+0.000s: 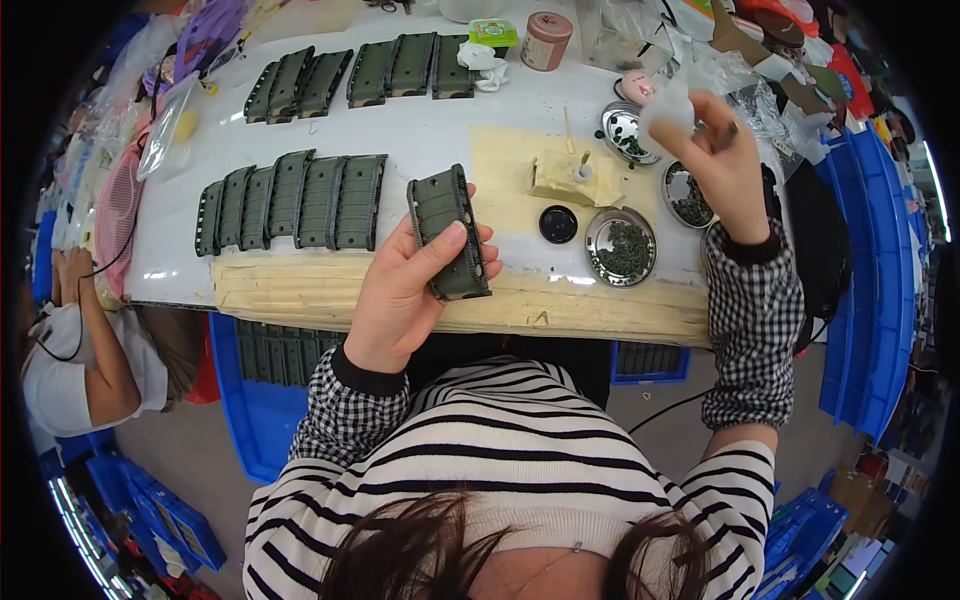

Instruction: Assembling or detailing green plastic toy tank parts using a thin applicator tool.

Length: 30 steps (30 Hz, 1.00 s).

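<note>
The left hand point(402, 278) clasped a ribbed dark-green rectangular panel point(438, 205), likely light, stiff and best edge-held, at six o'clock on the white surface point(420, 130), as the right hand point(725, 170) pinched a whitish translucent object point(668, 112).

The left hand point(410, 280) is gripping a green case point(447, 225) left of the yellow block point(557, 182). The right hand point(728, 170) is hovering to the block's right, perhaps holding a whitish, blurred thing point(668, 118). Three metal dishes point(593, 264) of dark bits point(626, 248) are sitting along the block's right side. Green cases in rows point(313, 205) are lying farther left of the block; a pink can point(546, 42) is standing beyond it.
</note>
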Motion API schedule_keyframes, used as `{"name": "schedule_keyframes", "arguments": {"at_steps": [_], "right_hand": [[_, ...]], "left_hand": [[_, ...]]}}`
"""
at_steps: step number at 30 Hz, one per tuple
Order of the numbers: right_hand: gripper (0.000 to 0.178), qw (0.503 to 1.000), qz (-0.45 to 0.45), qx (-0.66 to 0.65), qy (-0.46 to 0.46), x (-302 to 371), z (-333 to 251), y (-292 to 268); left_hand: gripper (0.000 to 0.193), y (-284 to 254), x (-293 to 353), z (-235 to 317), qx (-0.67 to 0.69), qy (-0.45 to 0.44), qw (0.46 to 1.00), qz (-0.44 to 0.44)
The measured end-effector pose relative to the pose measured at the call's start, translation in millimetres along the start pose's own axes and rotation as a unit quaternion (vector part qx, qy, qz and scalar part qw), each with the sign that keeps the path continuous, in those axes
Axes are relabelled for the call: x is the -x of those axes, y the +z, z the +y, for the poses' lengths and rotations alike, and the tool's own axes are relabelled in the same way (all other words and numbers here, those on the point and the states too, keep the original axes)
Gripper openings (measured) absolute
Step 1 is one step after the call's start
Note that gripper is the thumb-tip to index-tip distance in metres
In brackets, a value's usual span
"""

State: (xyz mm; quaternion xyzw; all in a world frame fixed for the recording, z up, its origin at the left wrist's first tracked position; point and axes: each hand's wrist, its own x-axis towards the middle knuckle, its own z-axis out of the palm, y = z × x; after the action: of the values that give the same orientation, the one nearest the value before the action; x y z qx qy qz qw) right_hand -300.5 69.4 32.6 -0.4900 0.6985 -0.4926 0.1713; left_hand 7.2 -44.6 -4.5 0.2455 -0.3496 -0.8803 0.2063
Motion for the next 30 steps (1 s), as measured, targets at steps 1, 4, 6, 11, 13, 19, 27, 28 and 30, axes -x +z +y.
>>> {"name": "schedule_keyframes", "arguments": {"at_steps": [1, 4, 6, 11, 13, 19, 27, 28, 30], "right_hand": [[0.032, 0.998, 0.027, 0.039, -0.039, -17, 9, 8], [0.039, 0.982, 0.065, 0.158, -0.081, -62, 32, 30], [0.062, 0.970, 0.036, 0.239, -0.003, -84, 37, 37], [0.062, 0.965, -0.033, 0.254, -0.052, -100, 50, 42], [0.058, 0.958, -0.021, 0.284, -0.042, -99, 50, 38], [0.046, 0.982, 0.058, 0.162, -0.074, -38, -17, -17], [0.023, 0.997, 0.069, 0.012, 0.031, 104, -25, 11], [0.017, 0.995, 0.037, 0.067, 0.056, 107, -30, 17], [0.020, 0.997, 0.068, 0.045, 0.014, 109, -19, 34]], "left_hand": [[0.044, 2, 0, -2, -0.013, -0.003, 1.000, 0.002], [0.040, 8, 2, -4, -0.004, -0.008, 1.000, 0.000], [0.037, 10, 4, -7, -0.001, -0.012, 1.000, -0.003], [0.036, 13, 7, -11, -0.006, -0.024, 0.999, -0.022], [0.036, 13, 6, -12, -0.002, -0.030, 0.999, -0.029], [0.044, 14, 4, -15, 0.000, -0.028, 1.000, -0.007], [0.044, 22, -5, -21, 0.022, -0.049, 0.997, -0.049], [0.043, 25, -6, -22, 0.023, -0.054, 0.997, -0.046], [0.042, 30, -7, -23, 0.024, -0.063, 0.997, -0.041]]}}
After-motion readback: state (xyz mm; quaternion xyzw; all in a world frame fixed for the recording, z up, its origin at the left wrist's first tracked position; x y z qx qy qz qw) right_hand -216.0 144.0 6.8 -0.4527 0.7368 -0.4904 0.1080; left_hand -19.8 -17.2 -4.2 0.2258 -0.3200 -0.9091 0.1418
